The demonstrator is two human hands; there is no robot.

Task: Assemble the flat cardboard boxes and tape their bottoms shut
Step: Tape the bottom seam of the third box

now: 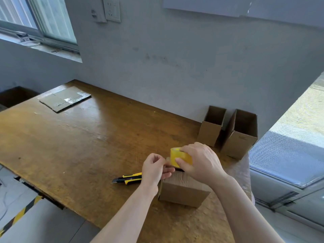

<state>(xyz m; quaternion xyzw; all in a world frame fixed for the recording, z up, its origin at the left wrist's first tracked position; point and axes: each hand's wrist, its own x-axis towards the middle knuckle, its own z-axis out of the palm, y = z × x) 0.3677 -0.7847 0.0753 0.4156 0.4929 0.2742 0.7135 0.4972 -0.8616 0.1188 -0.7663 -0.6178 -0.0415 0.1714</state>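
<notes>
the right hand (201, 162) grasps a yellow roll of tape (180, 156), fingers curled over its top and thumb on its near side, holding it just above the far edge of a box (182, 192). the left hand (154, 168) is beside the roll, thumb and fingers pinched together on what looks like the tape's loose end, a short clear strip running from the pinch to the roll. the box stands on the near right part of the table (70, 146) with a closed face up, partly under both hands; its near side is plain brown with no print.

a yellow and black knife (128, 178) lies on the table just left of the box, its handle end hidden behind the left hand.

two open boxes (212, 127) stand side by side at the far right of the table, near the wall. the right one carries a small faint mark on its front, too small to read.

a flat cardboard (64, 99) lies at the far left corner, with clear tape across it and a white label (81, 93) whose writing cannot be read.
</notes>
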